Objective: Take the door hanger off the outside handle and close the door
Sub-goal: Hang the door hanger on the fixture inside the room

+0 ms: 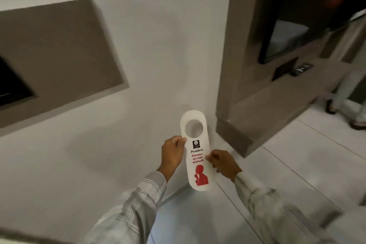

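Door hanger: upright, printed face up, off any handle
Left hand: pinching hanger's left edge
Right hand: gripping right edge, lower down

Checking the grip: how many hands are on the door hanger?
2. The left hand pinches the door hanger at its left edge below the hole; the right hand holds its right edge, lower down.

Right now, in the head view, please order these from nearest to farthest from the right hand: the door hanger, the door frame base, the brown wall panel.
1. Door hanger: held in the right hand.
2. Door frame base: up and right of it.
3. Wall panel: far upper left.
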### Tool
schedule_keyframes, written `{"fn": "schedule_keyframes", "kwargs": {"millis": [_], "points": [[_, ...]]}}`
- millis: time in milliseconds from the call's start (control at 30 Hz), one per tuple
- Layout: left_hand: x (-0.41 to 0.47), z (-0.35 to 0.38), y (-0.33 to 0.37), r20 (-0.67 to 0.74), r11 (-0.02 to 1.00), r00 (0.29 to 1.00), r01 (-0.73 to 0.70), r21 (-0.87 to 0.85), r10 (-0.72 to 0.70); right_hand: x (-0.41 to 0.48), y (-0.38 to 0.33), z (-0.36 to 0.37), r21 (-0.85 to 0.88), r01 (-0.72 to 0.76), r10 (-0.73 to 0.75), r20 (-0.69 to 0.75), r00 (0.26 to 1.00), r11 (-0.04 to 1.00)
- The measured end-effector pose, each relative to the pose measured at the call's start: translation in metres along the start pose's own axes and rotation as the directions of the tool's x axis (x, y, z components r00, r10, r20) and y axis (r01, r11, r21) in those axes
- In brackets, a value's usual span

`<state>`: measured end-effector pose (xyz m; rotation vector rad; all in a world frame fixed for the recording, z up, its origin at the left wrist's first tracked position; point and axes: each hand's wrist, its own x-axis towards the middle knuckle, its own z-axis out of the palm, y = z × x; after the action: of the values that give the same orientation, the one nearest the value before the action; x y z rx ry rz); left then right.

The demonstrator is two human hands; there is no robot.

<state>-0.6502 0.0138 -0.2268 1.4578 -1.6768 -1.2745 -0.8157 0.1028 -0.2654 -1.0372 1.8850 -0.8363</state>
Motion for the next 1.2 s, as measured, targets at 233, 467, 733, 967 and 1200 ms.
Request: {"fn": "schedule_keyframes", "kwargs": {"millis": [233, 467, 733, 967, 1200], "points": [[0.054, 0.162, 0.024, 0.295, 0.986, 0.955, -0.006, 0.167, -0.044, 0.061, 0.065, -0.109, 0.364, -0.149, 0.266, -0.296, 0.917, 0.919], [0.125, 0.265, 0.038, 0.398, 0.928, 0.917, -0.136, 0.348, -0.015, 0.139, 0.099, -0.173, 0.187, -0.230, 0.292, -0.469, 0.833, 0.955], [0.158, 0.314, 0.010, 0.628, 0.413, 0.764, -0.624, 0.664, 0.145, 0.162, 0.135, -0.178, -0.637, -0.289, 0.076, -0.339, 0.938, 0.714], [0.138, 0.246, -0.001, 0.619, 0.367, 0.758, -0.646, 0.669, 0.205, 0.141, 0.110, -0.154, -0.708, -0.216, -0.018, -0.307, 0.952, 0.672], [0.082, 0.076, -0.020, 0.385, 0.388, 0.848, -0.514, 0.765, 0.364, 0.112, 0.009, -0.048, -0.761, 0.076, -0.252, -0.117, 0.961, 0.645]]}}
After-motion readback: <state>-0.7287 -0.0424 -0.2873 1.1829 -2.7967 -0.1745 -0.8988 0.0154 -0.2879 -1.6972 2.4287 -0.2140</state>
